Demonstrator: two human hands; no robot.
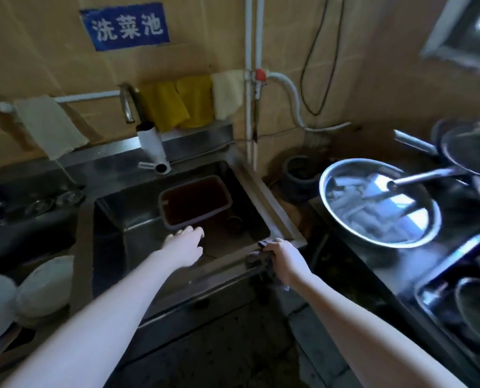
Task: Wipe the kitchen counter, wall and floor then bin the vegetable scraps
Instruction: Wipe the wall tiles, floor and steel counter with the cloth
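A steel sink [127,219] is set in the counter below a tan wall [194,35]. Inside it lies a rectangular tub of dark brown liquid [195,201]. My left hand [183,245] reaches into the sink with fingers extended, its tips close to the tub's near rim. My right hand [283,257] grips a dark cloth [258,260] on the sink's front right corner. The floor [233,345] below is dark and speckled.
Yellow cloths [177,103] and pale cloths hang on the wall pipe behind the tap [127,105]. A steel basin with pale pieces in water [378,203] and pans stand on the dark counter at right. White bowls [40,287] sit at left.
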